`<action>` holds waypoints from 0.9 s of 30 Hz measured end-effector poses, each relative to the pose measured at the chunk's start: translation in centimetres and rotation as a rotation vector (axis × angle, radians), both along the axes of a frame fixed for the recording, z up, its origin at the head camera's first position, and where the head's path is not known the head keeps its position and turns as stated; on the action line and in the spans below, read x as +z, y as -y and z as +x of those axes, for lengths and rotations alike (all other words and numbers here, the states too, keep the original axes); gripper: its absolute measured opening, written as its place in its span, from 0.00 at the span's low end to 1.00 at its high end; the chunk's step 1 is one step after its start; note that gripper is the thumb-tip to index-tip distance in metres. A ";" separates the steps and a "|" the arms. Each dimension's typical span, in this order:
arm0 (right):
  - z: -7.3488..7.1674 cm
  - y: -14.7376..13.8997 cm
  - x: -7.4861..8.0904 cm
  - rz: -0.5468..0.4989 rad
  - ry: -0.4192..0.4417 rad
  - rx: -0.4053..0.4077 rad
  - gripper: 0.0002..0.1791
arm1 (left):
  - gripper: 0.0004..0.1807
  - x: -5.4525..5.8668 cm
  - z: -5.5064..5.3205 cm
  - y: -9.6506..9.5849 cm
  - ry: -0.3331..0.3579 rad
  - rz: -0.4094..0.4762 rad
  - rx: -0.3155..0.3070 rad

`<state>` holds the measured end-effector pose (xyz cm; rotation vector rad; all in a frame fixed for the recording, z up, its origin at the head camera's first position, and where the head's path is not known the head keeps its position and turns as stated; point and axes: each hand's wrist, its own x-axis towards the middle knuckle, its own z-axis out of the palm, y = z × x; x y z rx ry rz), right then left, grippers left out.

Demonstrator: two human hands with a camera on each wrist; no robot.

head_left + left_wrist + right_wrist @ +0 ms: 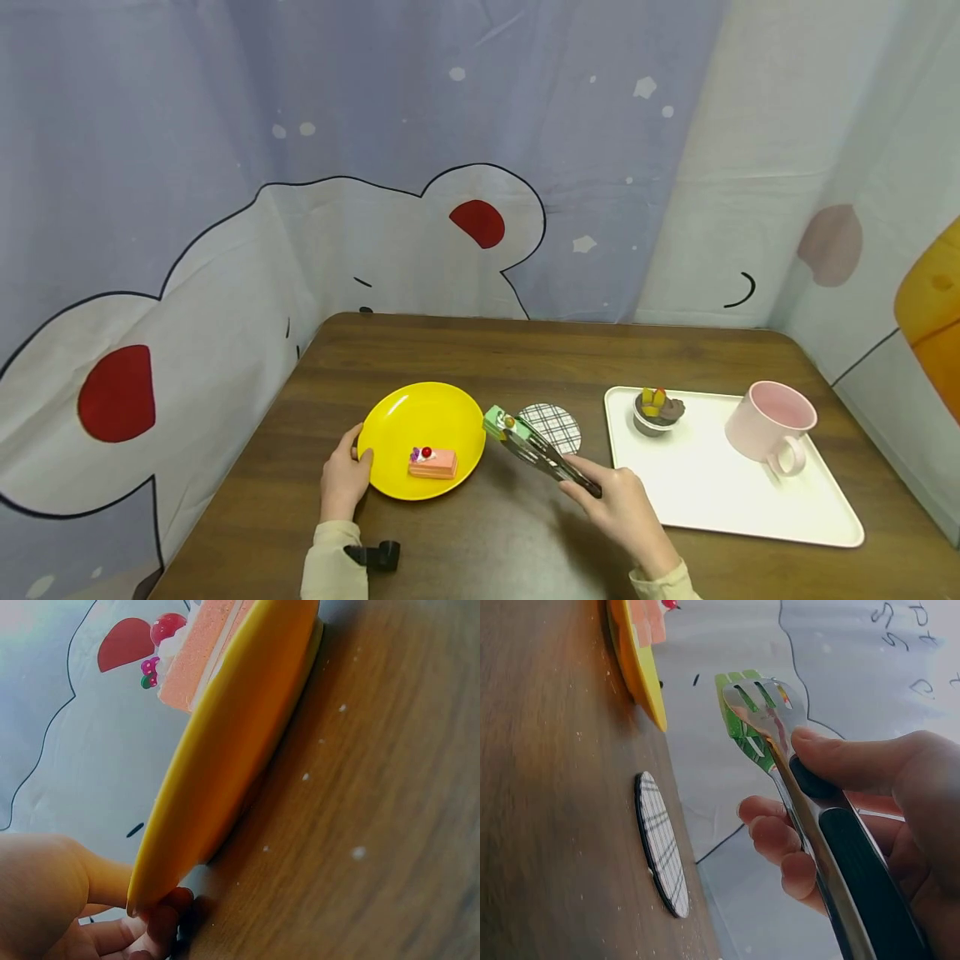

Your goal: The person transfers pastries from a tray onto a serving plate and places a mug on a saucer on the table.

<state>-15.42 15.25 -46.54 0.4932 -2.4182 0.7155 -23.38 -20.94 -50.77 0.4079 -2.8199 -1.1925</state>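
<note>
My left hand (347,478) grips the left rim of a yellow plate (405,417), thumb above and fingers beneath, as the left wrist view shows. A pink cake slice (432,464) topped with a red berry lies on that plate. In my right hand (618,508) is a pair of metal tongs (542,452) with dark handles. A green cake slice (497,422) is pinched between the tong tips, raised above the table near the plate's right rim. The right wrist view shows the green slice (730,705) partly hidden behind the slotted tong head.
A round checked coaster (551,426) lies on the wooden table just beyond the tongs. To the right, a white tray (720,500) bears a chocolate dessert cup (654,414) with fruit and a pink mug (767,423). A patterned curtain (480,100) hangs behind the table.
</note>
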 end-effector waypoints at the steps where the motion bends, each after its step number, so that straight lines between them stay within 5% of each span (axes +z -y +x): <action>1: 0.0 0.2 0.0 0.008 -0.005 0.008 0.18 | 0.26 0.0 0.0 0.0 0.000 0.000 -0.001; 27: -3.0 3.2 -0.2 0.110 0.057 0.077 0.16 | 0.26 -0.3 -0.2 0.0 -0.004 -0.004 0.007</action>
